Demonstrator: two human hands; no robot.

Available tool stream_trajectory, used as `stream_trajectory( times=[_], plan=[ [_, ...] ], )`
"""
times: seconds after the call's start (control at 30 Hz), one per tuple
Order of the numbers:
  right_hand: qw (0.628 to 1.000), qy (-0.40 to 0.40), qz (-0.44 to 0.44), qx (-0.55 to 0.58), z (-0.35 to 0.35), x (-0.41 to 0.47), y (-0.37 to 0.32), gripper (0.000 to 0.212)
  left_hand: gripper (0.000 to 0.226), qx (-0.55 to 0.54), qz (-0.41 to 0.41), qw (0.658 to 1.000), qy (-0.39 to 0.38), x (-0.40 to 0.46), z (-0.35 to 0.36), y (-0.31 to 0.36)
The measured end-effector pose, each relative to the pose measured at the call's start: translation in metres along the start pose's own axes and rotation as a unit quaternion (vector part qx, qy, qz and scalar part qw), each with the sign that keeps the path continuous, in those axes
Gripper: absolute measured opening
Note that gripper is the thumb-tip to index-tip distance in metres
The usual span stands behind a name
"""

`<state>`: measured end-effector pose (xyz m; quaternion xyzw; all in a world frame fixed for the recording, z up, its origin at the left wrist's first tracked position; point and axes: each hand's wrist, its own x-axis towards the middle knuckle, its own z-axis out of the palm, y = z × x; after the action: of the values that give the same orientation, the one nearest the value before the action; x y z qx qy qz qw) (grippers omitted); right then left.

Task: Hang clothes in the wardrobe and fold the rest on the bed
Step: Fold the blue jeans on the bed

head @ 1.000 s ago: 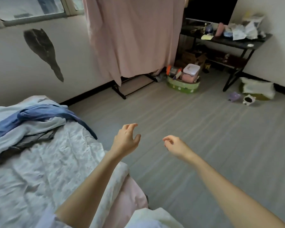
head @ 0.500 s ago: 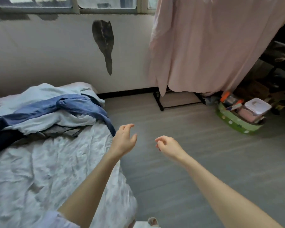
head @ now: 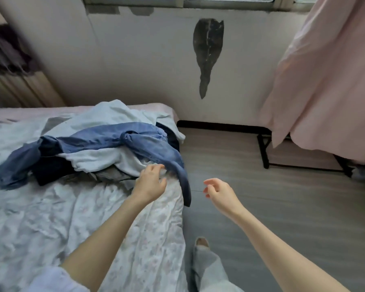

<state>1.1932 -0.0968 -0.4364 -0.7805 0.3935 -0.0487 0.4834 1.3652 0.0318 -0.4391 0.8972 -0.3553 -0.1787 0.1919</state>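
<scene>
My left hand [head: 150, 183] sits at centre frame with fingers spread and loosely bent, the fingertips reaching the near edge of the clothes pile [head: 105, 148]; whether they already pinch cloth I cannot tell. My right hand [head: 218, 191] hangs over the floor [head: 282, 207] to the right of it, fingers relaxed and slightly curled, holding nothing.

The pile lies on the bed [head: 51, 218], left of centre, near the bed's right-hand edge. On top is a blue denim-like garment [head: 122, 142], one end drooping over the mattress edge toward the floor. Under it are a white garment [head: 105, 157], a dark navy piece [head: 49, 167] and something grey [head: 112, 175].

I judge all of it soft and limp, light apart from the denim, which should be heavier and stiffer. The pieces look tangled, so I would take the denim at its bunched middle or its hanging end and lift slowly.
</scene>
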Motion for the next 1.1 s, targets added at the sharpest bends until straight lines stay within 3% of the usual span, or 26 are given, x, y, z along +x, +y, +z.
stream_trajectory(
  times=[0.4,0.63,0.7,0.77,0.87,0.97,1.1],
  plan=[
    [0.995,-0.05,0.082,0.02,0.08,0.339,-0.053,0.036,0.042,0.137,-0.056,0.988,-0.043,0.332,-0.03,-0.08],
    [0.974,-0.141,0.176,0.024,0.141,0.448,-0.044,0.05,0.069,0.232,-0.093,0.945,-0.211,0.414,0.006,-0.146],
    [0.961,-0.165,0.213,0.061,0.152,0.459,-0.039,0.063,0.07,0.258,-0.091,0.941,-0.197,0.415,0.012,-0.155],
    [0.942,-0.161,0.263,0.132,0.166,0.472,-0.037,0.064,0.057,0.277,-0.058,0.945,-0.167,0.419,0.017,-0.161],
    [0.921,-0.148,0.293,0.208,0.173,0.479,-0.043,0.012,0.036,0.235,-0.041,0.963,-0.128,0.419,0.018,-0.163],
    [0.93,-0.096,0.267,0.233,0.174,0.484,-0.048,0.024,0.023,0.162,-0.066,0.981,-0.079,0.411,0.013,-0.161],
    [0.959,-0.047,0.18,0.212,0.166,0.481,-0.072,0.013,0.021,0.101,-0.098,0.99,-0.014,0.39,-0.001,-0.152]
  ],
)
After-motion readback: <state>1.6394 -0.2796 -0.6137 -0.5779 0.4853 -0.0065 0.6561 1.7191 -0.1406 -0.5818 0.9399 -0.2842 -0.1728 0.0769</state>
